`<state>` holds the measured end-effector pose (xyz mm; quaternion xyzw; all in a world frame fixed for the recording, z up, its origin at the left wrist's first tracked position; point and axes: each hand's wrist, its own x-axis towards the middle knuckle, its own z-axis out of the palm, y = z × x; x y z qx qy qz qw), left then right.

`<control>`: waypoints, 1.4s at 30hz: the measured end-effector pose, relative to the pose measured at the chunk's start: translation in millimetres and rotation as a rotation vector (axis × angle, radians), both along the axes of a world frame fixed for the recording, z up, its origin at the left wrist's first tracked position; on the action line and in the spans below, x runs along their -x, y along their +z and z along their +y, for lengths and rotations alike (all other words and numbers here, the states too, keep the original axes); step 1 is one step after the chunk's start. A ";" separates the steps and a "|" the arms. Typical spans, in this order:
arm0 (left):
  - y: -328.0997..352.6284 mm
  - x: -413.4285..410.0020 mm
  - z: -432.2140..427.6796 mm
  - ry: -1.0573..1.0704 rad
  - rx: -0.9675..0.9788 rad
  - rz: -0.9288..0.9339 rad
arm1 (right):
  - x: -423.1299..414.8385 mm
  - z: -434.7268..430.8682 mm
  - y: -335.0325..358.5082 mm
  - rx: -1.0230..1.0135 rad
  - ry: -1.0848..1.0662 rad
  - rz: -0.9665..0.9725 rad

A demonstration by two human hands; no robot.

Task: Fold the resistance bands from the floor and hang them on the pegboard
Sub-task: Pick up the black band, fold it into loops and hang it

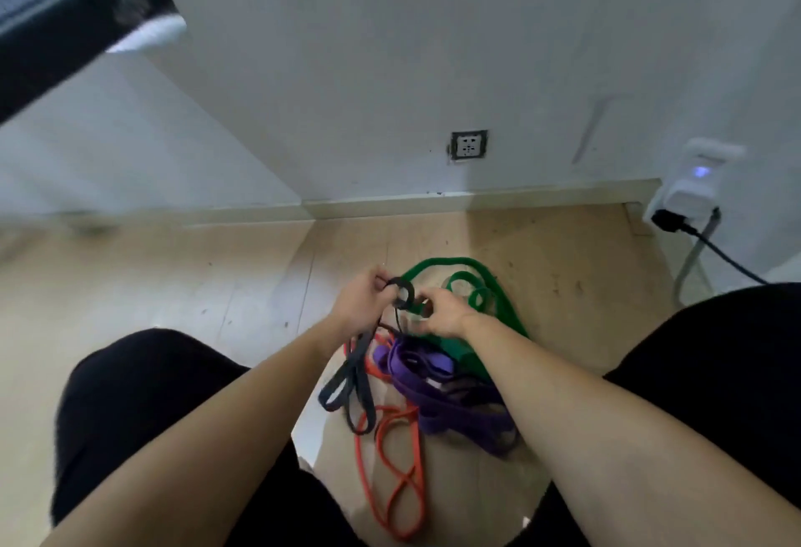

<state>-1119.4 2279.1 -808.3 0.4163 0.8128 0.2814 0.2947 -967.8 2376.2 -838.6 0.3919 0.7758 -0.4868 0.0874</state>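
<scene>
Black band (352,377) hangs from left grip (362,301) and right grip (442,314), both clamped on its top loop, likely to fold it above the floor (563,286).

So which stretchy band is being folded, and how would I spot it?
Find the wall socket, then drop to the wooden floor, where coloured bands lie heaped between the person's knees. Above the heap, the left hand and right hand hold the black band. It alone is lifted and curled into a small ring; the green band, purple band and orange band lie loose.
</scene>
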 end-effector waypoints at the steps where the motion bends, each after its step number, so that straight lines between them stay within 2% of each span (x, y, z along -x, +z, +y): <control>1: 16.2 2.1 -0.6 0.041 -0.066 -0.028 | 1.7 -2.5 7.5 0.012 -0.001 0.024; 5: 95.5 7.3 -4.2 0.098 -0.278 -0.024 | 4.5 -12.5 38.1 0.005 -0.071 0.111; 10: 195.2 4.6 -5.6 0.030 -0.441 0.044 | 10.6 -14.8 94.7 0.031 -0.173 0.317; 15: 279.9 4.3 3.8 0.013 -0.667 0.056 | 19.0 -5.4 150.7 -0.057 -0.125 0.450; 21: 349.1 10.2 22.4 -0.013 -0.864 0.063 | 20.4 2.3 205.3 -0.005 -0.189 0.621; 24: 371.9 19.9 31.4 0.004 -0.958 0.040 | 12.4 14.9 224.9 0.046 -0.185 0.573; 28: 375.1 46.1 49.6 0.113 -1.006 0.011 | -3.8 42.5 243.5 0.067 -0.214 0.509; 37: 308.2 95.5 92.7 0.302 -0.811 -0.090 | -41.8 100.9 288.1 0.157 -0.185 0.439; 42: 266.3 114.0 113.3 0.313 -0.690 -0.163 | -36.4 139.3 321.7 0.153 -0.223 0.518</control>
